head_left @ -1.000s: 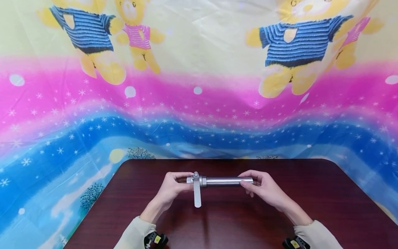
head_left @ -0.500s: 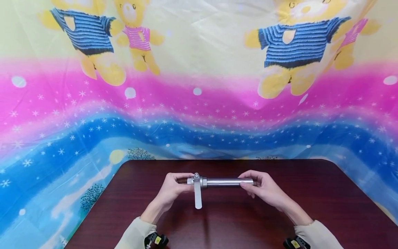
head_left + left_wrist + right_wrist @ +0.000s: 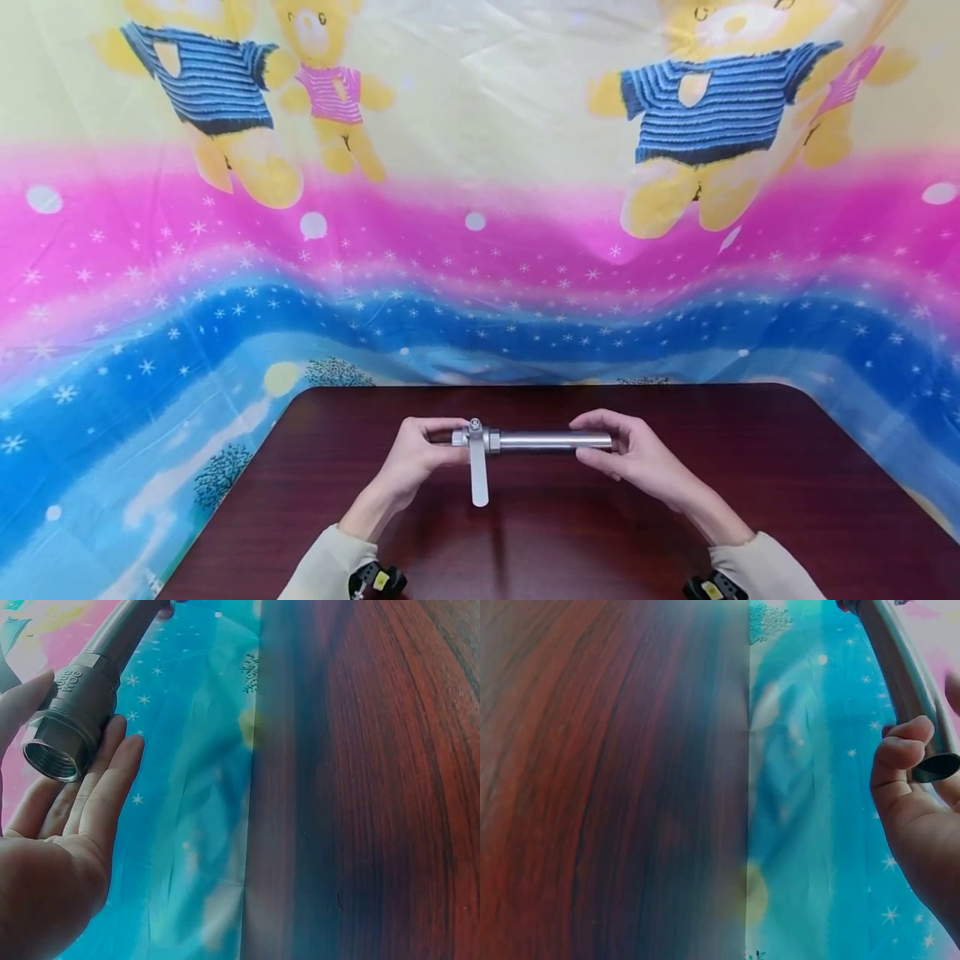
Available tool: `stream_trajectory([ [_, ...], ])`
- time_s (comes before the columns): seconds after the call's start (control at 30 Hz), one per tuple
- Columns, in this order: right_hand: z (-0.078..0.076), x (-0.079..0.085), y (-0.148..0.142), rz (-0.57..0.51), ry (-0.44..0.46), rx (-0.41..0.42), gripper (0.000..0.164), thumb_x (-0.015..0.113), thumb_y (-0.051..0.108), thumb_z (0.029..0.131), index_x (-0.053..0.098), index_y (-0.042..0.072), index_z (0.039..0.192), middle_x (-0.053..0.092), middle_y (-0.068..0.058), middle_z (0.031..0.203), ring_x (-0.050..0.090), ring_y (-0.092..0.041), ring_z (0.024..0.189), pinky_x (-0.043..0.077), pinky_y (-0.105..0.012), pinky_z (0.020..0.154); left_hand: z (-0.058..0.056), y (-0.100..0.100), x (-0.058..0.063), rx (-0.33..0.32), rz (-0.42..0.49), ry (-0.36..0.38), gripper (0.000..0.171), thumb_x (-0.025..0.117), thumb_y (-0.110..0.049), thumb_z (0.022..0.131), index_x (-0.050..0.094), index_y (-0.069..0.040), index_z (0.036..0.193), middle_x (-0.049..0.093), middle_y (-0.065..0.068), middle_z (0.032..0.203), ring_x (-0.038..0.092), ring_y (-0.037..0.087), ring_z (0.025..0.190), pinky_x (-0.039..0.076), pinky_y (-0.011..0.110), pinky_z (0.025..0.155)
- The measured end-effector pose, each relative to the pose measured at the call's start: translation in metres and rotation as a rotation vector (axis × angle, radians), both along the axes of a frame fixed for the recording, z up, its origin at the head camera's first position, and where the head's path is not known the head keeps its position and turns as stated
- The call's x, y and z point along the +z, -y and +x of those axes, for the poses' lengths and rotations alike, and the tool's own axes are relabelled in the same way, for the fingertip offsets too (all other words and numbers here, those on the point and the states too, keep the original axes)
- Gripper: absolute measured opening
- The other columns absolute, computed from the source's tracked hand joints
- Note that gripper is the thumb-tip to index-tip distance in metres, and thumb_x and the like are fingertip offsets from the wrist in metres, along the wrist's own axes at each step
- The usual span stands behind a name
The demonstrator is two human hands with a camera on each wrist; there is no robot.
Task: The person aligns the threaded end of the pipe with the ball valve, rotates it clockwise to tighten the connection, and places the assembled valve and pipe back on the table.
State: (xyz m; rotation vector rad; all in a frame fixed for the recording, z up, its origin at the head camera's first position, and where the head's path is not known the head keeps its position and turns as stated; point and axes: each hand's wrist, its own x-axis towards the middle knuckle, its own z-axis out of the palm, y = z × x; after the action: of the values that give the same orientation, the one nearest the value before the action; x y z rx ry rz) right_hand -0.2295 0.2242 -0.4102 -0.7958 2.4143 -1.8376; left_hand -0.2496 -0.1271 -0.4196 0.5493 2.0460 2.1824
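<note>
A steel ball valve with a flat lever handle is joined to a straight metal pipe, both held level above the table. My left hand grips the valve at its left end, thumb on one side and fingers on the other. In the left wrist view the valve's threaded opening faces the palm. Around the pipe's right end is my right hand, its thumb and forefinger spread apart on either side of it. Curled fingers lie by the pipe's open end in the right wrist view, the thumb standing off.
A dark red wood-grain table with rounded far corners lies beneath the hands. Behind it hangs a colourful cloth printed with bears and snowflakes. Black camera mounts sit at both sleeve cuffs.
My right thumb and forefinger have moved apart, loosening from the pipe. The valve and pipe have dropped very slightly in the head view; my left hand keeps its grip.
</note>
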Motion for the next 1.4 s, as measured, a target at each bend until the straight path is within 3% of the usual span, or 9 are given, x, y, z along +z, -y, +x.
stream_trajectory([
  [0.1, 0.0, 0.0003, 0.0003, -0.006, -0.034, 0.008, 0.034, 0.078, 0.004, 0.094, 0.064, 0.002, 0.125, 0.067, -0.014, 0.103, 0.056, -0.012, 0.065, 0.048, -0.029, 0.052, 0.0003, -0.0005, 0.0003, 0.003, -0.005, 0.001, 0.04, 0.082, 0.005, 0.081, 0.073, 0.011, 0.119, 0.078, 0.011, 0.098, 0.072, 0.015, 0.088, 0.059, 0.031, 0.079],
  [0.3, 0.0012, 0.0007, 0.0021, 0.019, 0.041, -0.038, 0.025, 0.076, 0.015, 0.099, 0.07, 0.003, 0.121, 0.059, -0.005, 0.072, 0.05, -0.012, 0.057, 0.045, -0.03, 0.05, 0.0005, 0.0003, 0.0004, 0.009, -0.01, 0.004, 0.041, 0.082, 0.005, 0.081, 0.072, 0.013, 0.12, 0.078, 0.011, 0.098, 0.072, 0.014, 0.088, 0.059, 0.031, 0.079],
  [0.5, 0.0018, -0.0032, 0.0028, -0.019, 0.005, -0.005, 0.034, 0.077, 0.006, 0.096, 0.065, 0.002, 0.127, 0.066, -0.013, 0.097, 0.056, -0.012, 0.064, 0.048, -0.029, 0.053, 0.001, 0.0009, -0.0012, 0.015, -0.022, 0.004, 0.04, 0.083, 0.005, 0.081, 0.073, 0.012, 0.119, 0.078, 0.011, 0.097, 0.071, 0.015, 0.087, 0.059, 0.031, 0.08],
  [0.7, 0.0011, -0.0023, 0.0038, -0.003, 0.045, -0.042, 0.027, 0.074, 0.014, 0.1, 0.067, 0.001, 0.123, 0.059, -0.008, 0.075, 0.05, -0.013, 0.057, 0.045, -0.031, 0.05, -0.0006, 0.0016, -0.0029, 0.019, -0.027, -0.003, 0.041, 0.083, 0.005, 0.08, 0.073, 0.012, 0.12, 0.078, 0.013, 0.099, 0.071, 0.015, 0.088, 0.058, 0.03, 0.079],
  [0.9, -0.0005, -0.0051, 0.0044, -0.049, -0.037, 0.002, 0.036, 0.078, 0.004, 0.094, 0.064, 0.001, 0.127, 0.068, -0.016, 0.101, 0.056, -0.011, 0.065, 0.047, -0.026, 0.052, -0.0005, 0.0022, -0.0013, 0.023, -0.034, 0.006, 0.042, 0.083, 0.004, 0.081, 0.073, 0.012, 0.12, 0.078, 0.013, 0.099, 0.072, 0.015, 0.088, 0.059, 0.03, 0.079],
  [1.07, 0.0, -0.0044, 0.0048, -0.001, 0.034, -0.045, 0.025, 0.077, 0.015, 0.099, 0.07, 0.006, 0.121, 0.06, -0.005, 0.074, 0.052, -0.011, 0.059, 0.046, -0.031, 0.051, 0.0001, 0.0025, -0.0002, 0.026, -0.026, 0.012, 0.042, 0.083, 0.005, 0.081, 0.072, 0.013, 0.12, 0.078, 0.013, 0.099, 0.072, 0.015, 0.088, 0.059, 0.03, 0.08],
  [1.27, 0.0004, -0.0055, 0.0051, -0.05, -0.023, 0.004, 0.034, 0.077, 0.003, 0.095, 0.063, 0.0, 0.126, 0.069, -0.012, 0.098, 0.056, -0.012, 0.063, 0.048, -0.029, 0.052, -0.0012, 0.0028, -0.0006, 0.021, -0.024, 0.009, 0.042, 0.084, 0.005, 0.08, 0.072, 0.013, 0.12, 0.078, 0.014, 0.1, 0.072, 0.015, 0.088, 0.059, 0.03, 0.08],
  [1.4, 0.0004, -0.004, 0.0067, -0.043, 0.01, -0.011, 0.025, 0.075, 0.008, 0.098, 0.066, 0.0, 0.12, 0.064, -0.008, 0.081, 0.055, -0.013, 0.062, 0.048, -0.029, 0.052, -0.0007, 0.004, -0.0005, 0.017, -0.018, 0.007, 0.043, 0.083, 0.006, 0.08, 0.072, 0.014, 0.121, 0.078, 0.014, 0.1, 0.072, 0.015, 0.088, 0.058, 0.029, 0.08],
])
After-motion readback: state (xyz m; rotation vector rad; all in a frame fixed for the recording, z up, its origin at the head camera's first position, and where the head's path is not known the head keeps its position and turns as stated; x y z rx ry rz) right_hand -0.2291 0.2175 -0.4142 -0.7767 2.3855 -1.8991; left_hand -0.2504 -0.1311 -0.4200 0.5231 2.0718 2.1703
